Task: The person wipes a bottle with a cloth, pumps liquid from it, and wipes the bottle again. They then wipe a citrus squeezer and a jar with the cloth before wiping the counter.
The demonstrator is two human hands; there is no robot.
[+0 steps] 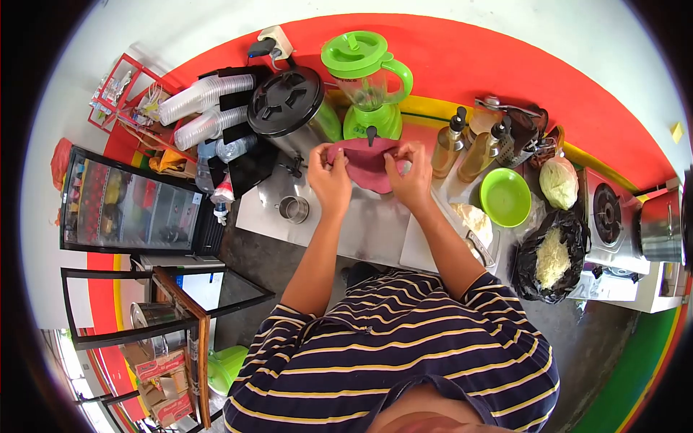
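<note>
From my distant station, I make out the blender (363, 90) behind what may be a cloth (367, 167), an urn (289, 108) to its left, bottles (447, 149) right, then a bowl (505, 198).

Bright light, fisheye distortion bowing the red wall (462, 65) (corners black), sheen on the counter (346, 234)

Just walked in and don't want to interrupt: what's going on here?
A person in a navy shirt with pale stripes holds what looks like a maroon cloth over the pale, shiny counter, the left hand pinching one side and the right hand the other. Behind it stands a green plastic blender with its lid on. A small shiny metal cup at left and a round green bowl at right are untouched.
</note>
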